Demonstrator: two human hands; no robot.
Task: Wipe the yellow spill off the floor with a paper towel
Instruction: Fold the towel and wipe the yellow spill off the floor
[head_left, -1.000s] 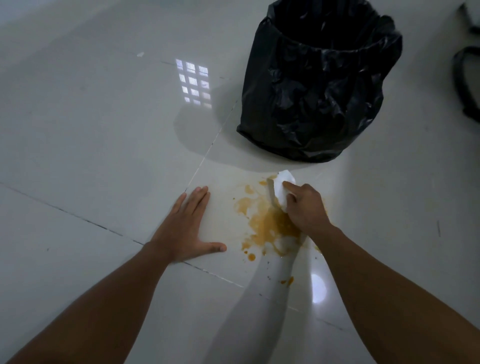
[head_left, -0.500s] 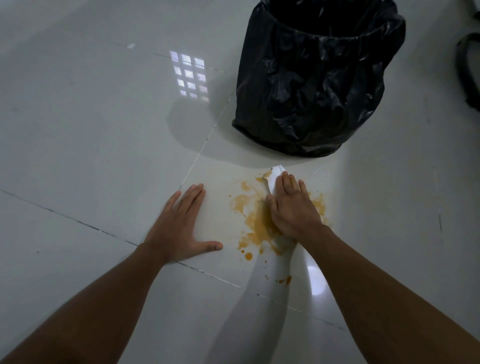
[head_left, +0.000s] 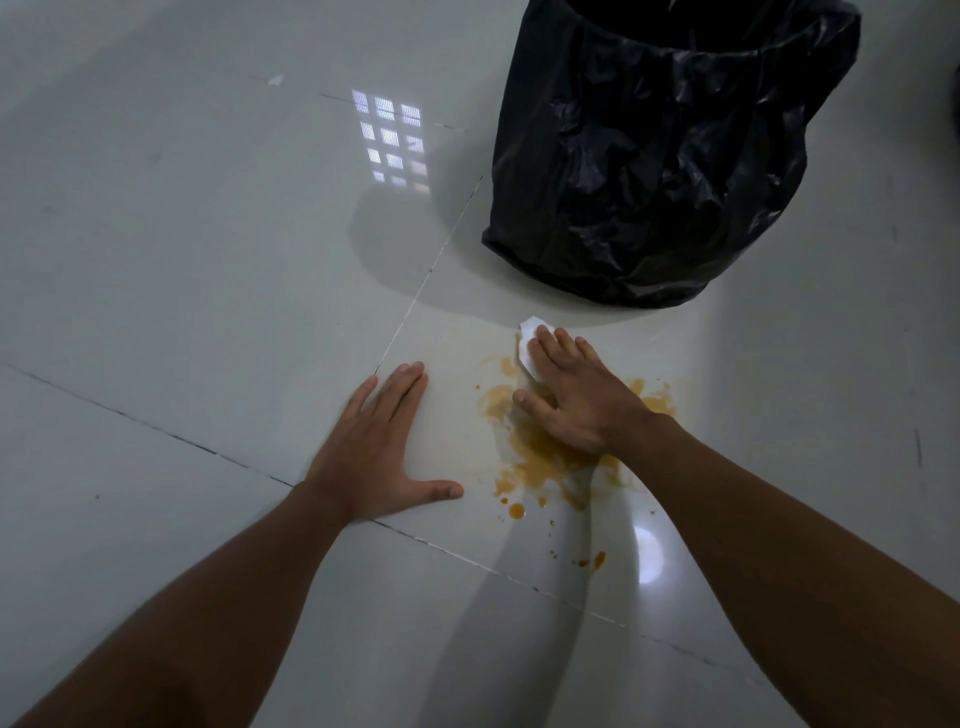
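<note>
We see our right hand (head_left: 582, 402) laid flat on a white paper towel (head_left: 529, 344), fingers straight and spread, pressing the towel down against the floor (head_left: 208, 260). Most of the towel is hidden under the palm; only a folded white corner sticks out past the fingertips on the far side, toward the bin. The towel sits on the far part of the yellow spill (head_left: 540, 457), which spreads out from under our hand as an orange-yellow smear, thickest just near of the wrist, with a thinner streak showing on the right side of the hand. A few separate drops lie nearer to us, one round drop (head_left: 516, 511) just off the main patch and a small pair (head_left: 597, 560) further along beside the tile seam.

Our left hand (head_left: 371, 457) rests open on the floor to the left of the spill, palm down, fingers together and pointing away, thumb stretched out toward the smear but not touching it. It holds nothing.

Beyond the towel stands a bin lined with a black plastic bag (head_left: 665, 156), crinkled and glossy, close to the towel's corner but apart from it. The pale tiles are shiny (a window grid reflects in them, left of the bin) and dark grout lines cross under our forearms.
</note>
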